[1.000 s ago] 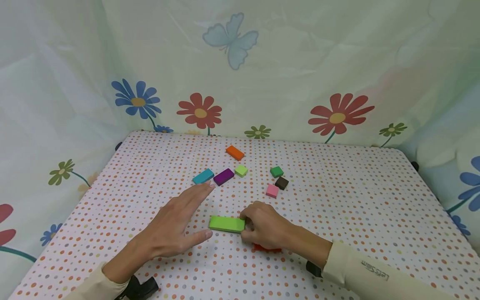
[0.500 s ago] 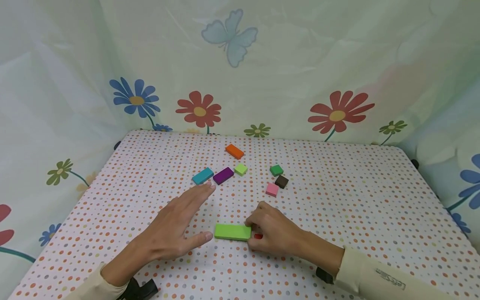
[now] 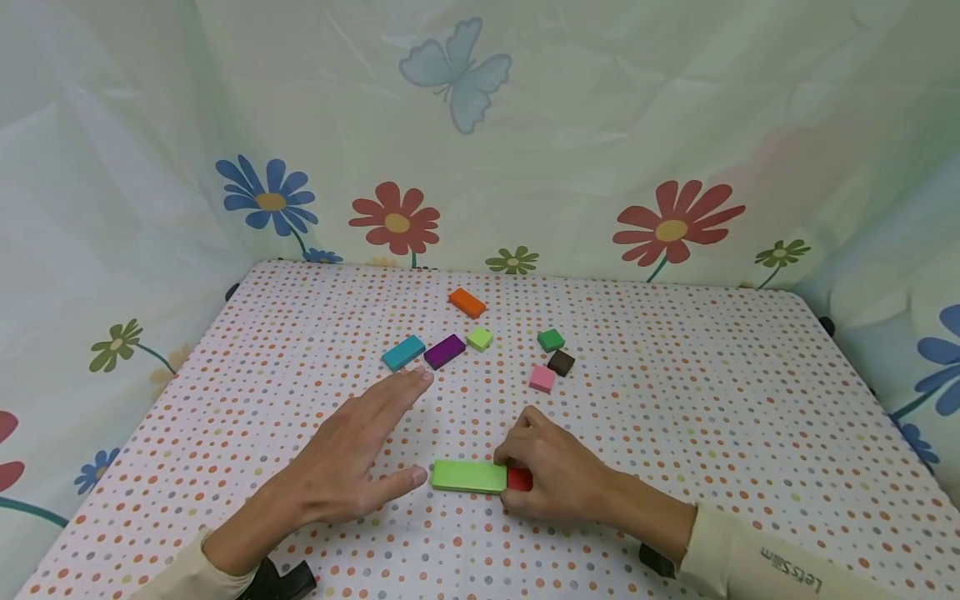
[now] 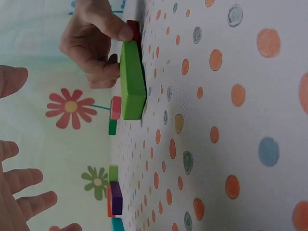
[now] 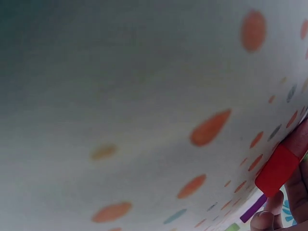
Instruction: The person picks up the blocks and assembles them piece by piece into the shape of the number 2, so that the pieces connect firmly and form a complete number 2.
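Note:
My right hand (image 3: pixel 555 468) pinches the right end of a long light green block (image 3: pixel 468 477) between thumb and fingers. A red block (image 3: pixel 519 479) sits end to end with it, partly hidden under that hand; the right wrist view shows the red block (image 5: pixel 276 173) beside the fingers. In the left wrist view the green block (image 4: pixel 132 79) lies flat on the dotted surface, thumb at its far end. My left hand (image 3: pixel 348 454) is spread with fingers extended, its thumb tip just left of the green block and holding nothing.
Beyond the hands lie a blue block (image 3: pixel 403 353), a purple block (image 3: pixel 445 352), a small lime block (image 3: pixel 479 338) and an orange block (image 3: pixel 467 302). Pink (image 3: pixel 542 378), dark brown (image 3: pixel 561 362) and green (image 3: pixel 551 340) blocks cluster to their right. A flowered curtain (image 3: pixel 562 125) stands behind the table.
My right hand has drawn the light green block nearer and slightly right, to the red block, which now shows between the thumb and fingers. My left hand has hardly moved.

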`<state>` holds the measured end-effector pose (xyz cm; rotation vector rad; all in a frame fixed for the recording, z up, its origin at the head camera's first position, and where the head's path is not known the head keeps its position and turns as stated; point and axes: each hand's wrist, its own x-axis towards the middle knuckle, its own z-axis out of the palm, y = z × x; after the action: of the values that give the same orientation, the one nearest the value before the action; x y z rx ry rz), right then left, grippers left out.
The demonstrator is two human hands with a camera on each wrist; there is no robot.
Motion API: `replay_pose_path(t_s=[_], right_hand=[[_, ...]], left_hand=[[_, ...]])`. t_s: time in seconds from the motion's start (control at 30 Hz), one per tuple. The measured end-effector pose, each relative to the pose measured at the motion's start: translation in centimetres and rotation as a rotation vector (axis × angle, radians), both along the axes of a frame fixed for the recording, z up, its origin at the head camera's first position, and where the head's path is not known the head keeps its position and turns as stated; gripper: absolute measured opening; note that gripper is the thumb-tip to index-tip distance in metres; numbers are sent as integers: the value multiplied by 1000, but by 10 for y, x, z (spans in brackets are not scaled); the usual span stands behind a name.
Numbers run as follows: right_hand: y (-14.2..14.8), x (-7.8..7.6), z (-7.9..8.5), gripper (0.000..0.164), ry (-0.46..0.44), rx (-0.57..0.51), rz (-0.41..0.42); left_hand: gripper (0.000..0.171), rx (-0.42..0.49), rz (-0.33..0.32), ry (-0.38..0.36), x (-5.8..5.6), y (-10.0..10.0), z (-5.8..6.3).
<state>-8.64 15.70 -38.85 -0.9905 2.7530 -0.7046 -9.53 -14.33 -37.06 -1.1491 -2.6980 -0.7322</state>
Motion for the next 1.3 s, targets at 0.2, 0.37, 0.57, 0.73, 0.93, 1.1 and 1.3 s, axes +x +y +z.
replay_pose_path(t_s=[0.2,0.37,0.57,0.73,0.93,1.1,1.3], right_hand=[[0,1,-1,21,-7,-5,7],[1,1,-2,21,3,4,13],[1,0,-2,21,2,16,23],[1,1,-1,22,-7,31,29],[0,1,0,23,-45,20,24],[0,1,0,26,-88,9,16],[1,1,0,31,-127,26,-7]], left_hand=[[91,6,-6,7,-1,0,0],[90,4,-10,11,-1,0,0],[91,4,-17,22,-2,1,-1],[90,6,-25,26,-2,2,-3],[93,0,-20,26,-2,2,-5],[93,-10,13,5,-2,0,-7],[92,4,3,-3,-3,0,-10]])
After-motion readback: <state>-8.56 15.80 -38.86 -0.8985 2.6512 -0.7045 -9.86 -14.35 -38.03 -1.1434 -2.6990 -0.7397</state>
